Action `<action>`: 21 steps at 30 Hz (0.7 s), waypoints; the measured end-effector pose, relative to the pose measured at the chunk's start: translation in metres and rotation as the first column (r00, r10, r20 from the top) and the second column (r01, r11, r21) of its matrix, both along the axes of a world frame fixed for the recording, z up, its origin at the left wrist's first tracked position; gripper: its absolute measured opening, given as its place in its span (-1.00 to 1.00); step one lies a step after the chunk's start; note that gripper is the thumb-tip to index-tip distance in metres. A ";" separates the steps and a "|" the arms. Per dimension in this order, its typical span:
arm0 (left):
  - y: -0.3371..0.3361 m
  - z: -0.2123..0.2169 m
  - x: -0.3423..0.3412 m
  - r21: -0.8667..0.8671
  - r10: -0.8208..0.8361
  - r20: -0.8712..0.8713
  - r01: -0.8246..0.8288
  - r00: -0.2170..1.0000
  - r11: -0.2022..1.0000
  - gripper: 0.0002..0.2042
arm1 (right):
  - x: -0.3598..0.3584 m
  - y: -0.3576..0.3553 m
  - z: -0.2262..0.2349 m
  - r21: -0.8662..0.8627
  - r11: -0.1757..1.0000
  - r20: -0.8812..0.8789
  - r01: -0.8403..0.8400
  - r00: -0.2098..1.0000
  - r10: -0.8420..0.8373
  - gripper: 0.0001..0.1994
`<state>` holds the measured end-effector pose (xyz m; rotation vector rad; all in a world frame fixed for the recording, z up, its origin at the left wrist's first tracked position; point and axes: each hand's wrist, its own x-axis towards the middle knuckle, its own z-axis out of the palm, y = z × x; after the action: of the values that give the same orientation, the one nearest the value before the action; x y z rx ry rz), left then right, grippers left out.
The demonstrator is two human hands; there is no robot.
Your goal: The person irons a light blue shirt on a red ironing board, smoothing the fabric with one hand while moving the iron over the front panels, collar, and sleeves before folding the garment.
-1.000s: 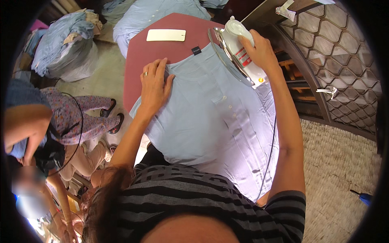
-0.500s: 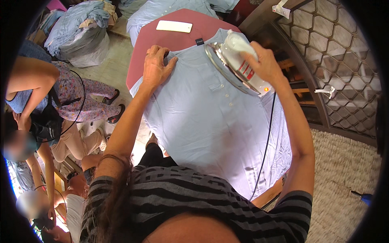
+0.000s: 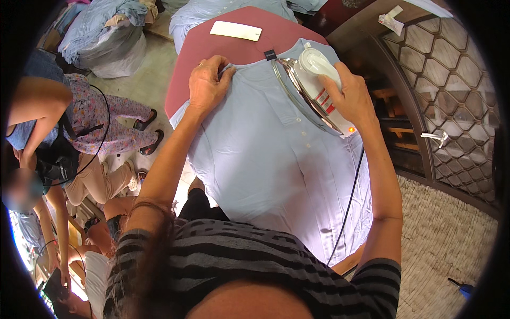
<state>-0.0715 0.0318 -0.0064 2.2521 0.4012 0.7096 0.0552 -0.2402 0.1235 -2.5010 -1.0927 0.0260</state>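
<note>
A light blue shirt (image 3: 255, 133) with a short row of buttons lies spread over a dark pink ironing board (image 3: 255, 24). My right hand (image 3: 353, 98) is wrapped round the handle of a white steam iron (image 3: 319, 66), whose metal soleplate edge faces left, beside the buttons. An orange light glows at the iron's heel, and its black cord (image 3: 348, 207) runs down across the shirt. At the shirt's upper left shoulder, my left hand (image 3: 210, 87) pinches the cloth between thumb and bent fingers. A dark neck tag (image 3: 270, 55) sticks up at the collar.
A white phone-like slab (image 3: 235, 31) lies on the board's far end. Bagged blue garments (image 3: 109, 45) stand at the far left. People sit close on the left, one in flowered trousers (image 3: 106, 122). A metal lattice gate (image 3: 451, 90) borders the right.
My left thumb and fingers have drawn closer together on the shirt's shoulder. The view has shifted slightly; my right hand stays on the iron, which remains beside the buttons.
</note>
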 end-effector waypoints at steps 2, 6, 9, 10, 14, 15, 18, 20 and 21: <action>0.000 -0.004 0.002 0.015 -0.001 0.042 0.000 0.999 1.000 -0.83 | 0.002 0.001 0.000 -0.020 1.000 -0.014 0.003 1.000 -0.003 -0.67; 0.003 -0.001 -0.005 -0.021 -0.004 -0.040 0.003 0.999 1.000 -0.79 | -0.007 -0.003 -0.001 0.027 1.000 -0.042 -0.003 0.999 0.004 -0.68; 0.007 -0.002 -0.003 -0.006 -0.007 -0.027 0.007 1.000 1.000 -0.79 | -0.002 -0.002 0.001 0.005 1.000 -0.051 -0.006 0.999 0.007 -0.70; 0.006 -0.003 -0.002 -0.028 -0.011 -0.034 0.010 0.999 1.000 -0.79 | 0.000 -0.001 0.003 -0.017 1.000 -0.054 -0.004 0.999 0.003 -0.70; 0.007 -0.003 0.002 -0.094 -0.011 -0.040 0.007 0.999 0.996 -0.77 | 0.005 -0.008 0.005 0.091 0.994 -0.126 -0.066 0.989 0.077 -0.73; 0.006 -0.001 0.003 -0.107 -0.012 -0.041 0.008 0.999 0.994 -0.77 | 0.005 -0.010 0.005 0.129 0.986 -0.126 -0.105 0.984 0.122 -0.74; 0.008 0.002 0.001 -0.162 -0.016 -0.019 0.013 1.000 0.987 -0.78 | 0.004 -0.003 0.004 0.091 0.960 -0.034 -0.263 0.963 0.267 -0.74; 0.012 -0.001 0.001 -0.132 -0.020 -0.001 0.020 1.000 0.991 -0.79 | -0.001 0.013 0.006 -0.031 0.945 -0.024 -0.325 0.946 0.324 -0.75; 0.013 0.001 0.002 -0.108 -0.032 0.003 0.032 0.999 0.994 -0.80 | -0.002 0.019 0.006 -0.033 0.940 -0.012 -0.339 0.941 0.339 -0.75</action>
<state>-0.0699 0.0445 -0.0055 2.1519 0.3933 0.6570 0.0531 -0.2215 0.1299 -2.3086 -1.5199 0.1526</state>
